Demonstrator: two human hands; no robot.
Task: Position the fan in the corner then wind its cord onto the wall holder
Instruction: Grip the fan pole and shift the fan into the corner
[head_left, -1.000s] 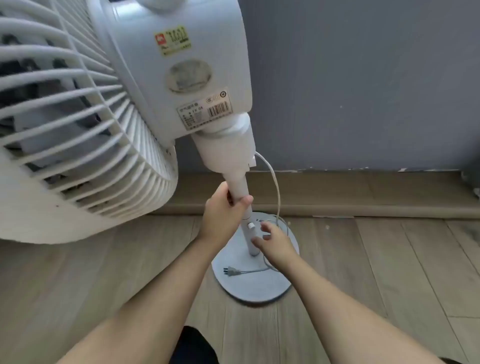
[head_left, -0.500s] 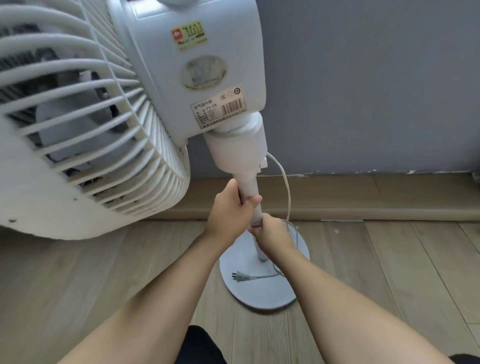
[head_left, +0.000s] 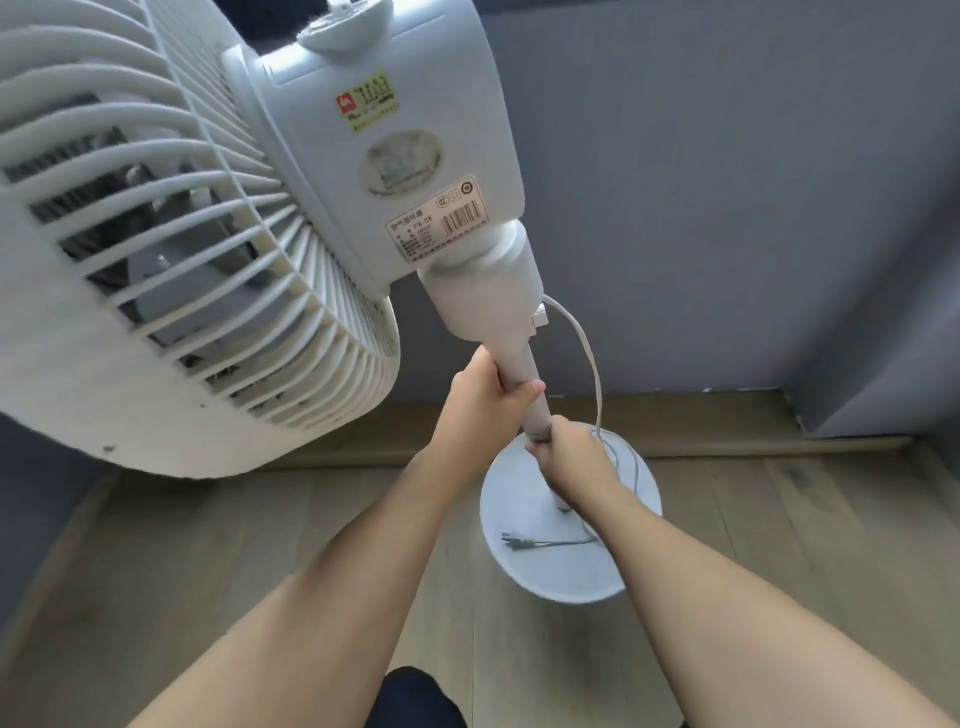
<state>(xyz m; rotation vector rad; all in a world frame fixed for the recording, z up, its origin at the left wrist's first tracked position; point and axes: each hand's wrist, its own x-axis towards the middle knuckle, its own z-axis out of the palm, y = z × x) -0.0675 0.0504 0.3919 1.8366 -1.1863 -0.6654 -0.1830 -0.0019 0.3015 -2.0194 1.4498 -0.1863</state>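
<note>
- While we looked down from the head camera, our left hand (head_left: 480, 410) gripped the white plastic pole (head_left: 527, 387) of the pale grey-white pedestal fan (head_left: 384, 171), fingers curled round it from the 9 o'clock side, thumb tip showing on the 3 o'clock side.
- Our right hand (head_left: 574, 460) held the same pole just below the left, fingers wrapped round it and pressed together; the two hands were close but apart.
- We saw the fan's round slatted grille (head_left: 171, 270) filling the 10 o'clock part of the view, with the motor housing and its barcode label (head_left: 439, 221) at 12 o'clock.
- Its round white base (head_left: 563, 571) lay over the light wooden plank floor (head_left: 208, 545) near 5 o'clock of the hands; whether it touched the floor we could not tell.
- A thin white power cord (head_left: 589, 353) left the neck at 3 o'clock of the pole and looped down to the base, where its two-pin plug (head_left: 514, 542) lay loose.
- Behind the fan stood a grey-blue wall (head_left: 727, 208) with a wooden skirting board (head_left: 701, 410), and a second wall met it in a corner at 3 o'clock.
</note>
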